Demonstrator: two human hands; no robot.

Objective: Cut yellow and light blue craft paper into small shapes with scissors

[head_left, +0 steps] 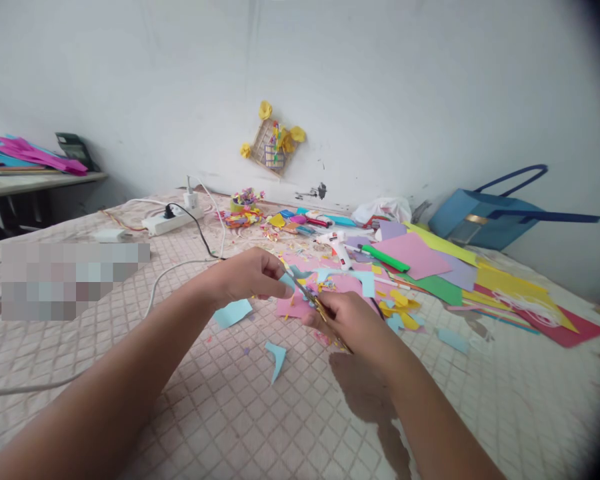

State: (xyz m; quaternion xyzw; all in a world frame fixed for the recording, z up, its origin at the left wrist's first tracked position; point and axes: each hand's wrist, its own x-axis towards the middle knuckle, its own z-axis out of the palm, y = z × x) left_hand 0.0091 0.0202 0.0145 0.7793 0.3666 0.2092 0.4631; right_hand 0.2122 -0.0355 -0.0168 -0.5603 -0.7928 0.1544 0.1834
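Between the thumb and fingers of my left hand [253, 277] is a small piece of light blue paper [287, 283]. My right hand [357, 320] grips a pair of scissors [321, 309], whose blades point up and left and meet the paper's right side. How far the blades are apart is too small to tell. Below my hands lies a curved light blue paper scrap [277, 361]. A light blue paper rectangle [233, 313] rests under my left wrist. Behind the scissors, pink paper [293, 308] is strewn with small cuttings, and yellow paper petals [403, 310] lie to the right.
A white glue gun [336, 248] and a green marker-like stick [385, 258] lie behind my hands. Coloured sheets [420, 257] spread to the right, before a blue bag [485, 217]. At the left, a power strip [174, 219] trails a white cable [155, 287] across the quilted cloth.
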